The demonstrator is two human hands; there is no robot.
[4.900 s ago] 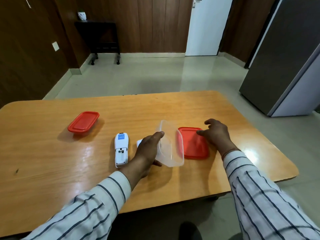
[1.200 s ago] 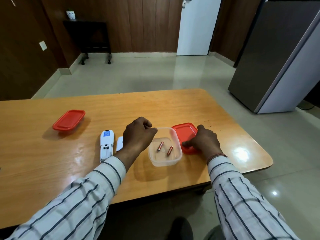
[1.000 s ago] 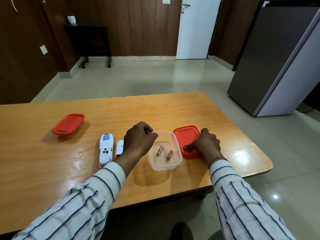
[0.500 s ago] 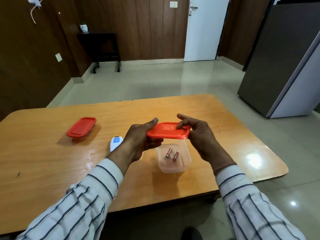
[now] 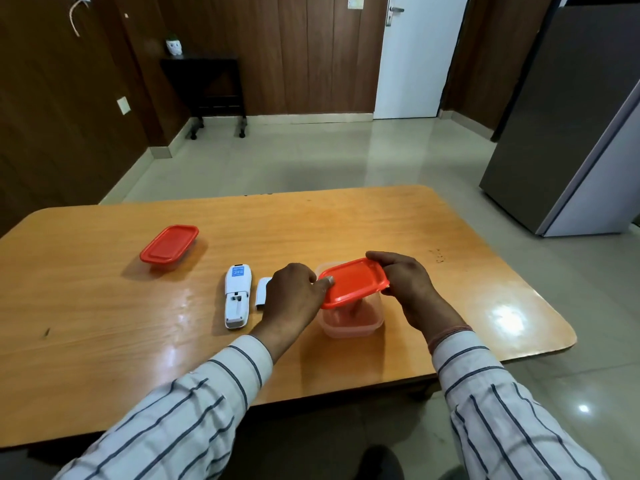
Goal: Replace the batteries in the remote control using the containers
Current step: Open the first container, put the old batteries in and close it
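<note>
Both hands hold a red lid (image 5: 351,282) tilted over a clear plastic container (image 5: 349,323) on the table. My left hand (image 5: 294,296) grips the lid's left edge and my right hand (image 5: 401,278) grips its right edge. The lid hides most of the container's inside, so the batteries there do not show. To the left lies the white remote control (image 5: 236,295), back side up with its battery bay uncovered. Its small white battery cover (image 5: 263,292) lies between the remote and my left hand.
A second container with a red lid (image 5: 169,244) stands shut at the table's far left. The wooden table (image 5: 104,323) ends close to my body and at the right (image 5: 554,341). A grey fridge (image 5: 571,133) stands on the floor to the right.
Both hands lifted the red lid from the table beside the container, held it above the container, and have now lowered it tilted onto the container, covering the two batteries.
</note>
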